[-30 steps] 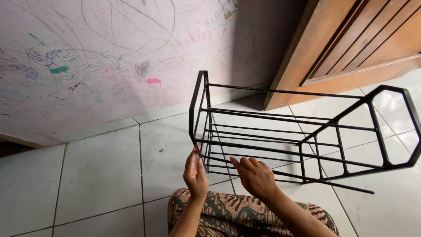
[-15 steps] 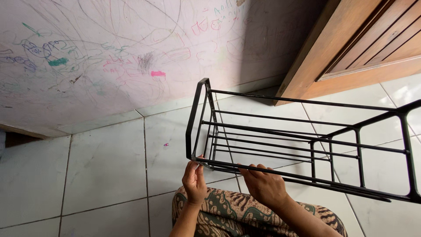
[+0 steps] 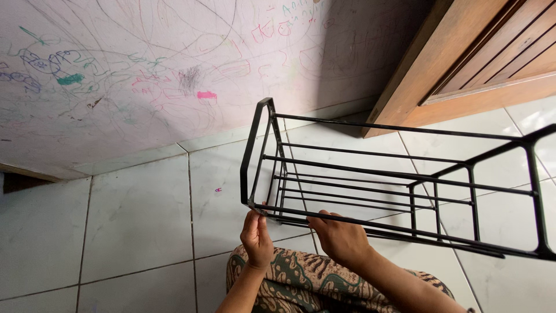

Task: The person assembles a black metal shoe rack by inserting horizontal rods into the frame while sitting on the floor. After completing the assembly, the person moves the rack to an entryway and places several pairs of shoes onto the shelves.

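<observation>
The black metal rack is pinched at one end by left hand and right hand; the unsupported far end could be tipped onto the tiled floor.

Both hands were raised in front of the body, forearms coming up from the bottom edge of view. Left hand stood nearly upright, palm turned inward, fingers together & pointing up — thumb alongside, tips pinched shut at the top. Right hand sat just beside it, slightly lower, back of hand facing the camera, knuckles bent, fingers curled over in a closed grip. Right forearm ran down & right; left forearm dropped almost straight down. Wrists were near each other, not touching.
</observation>
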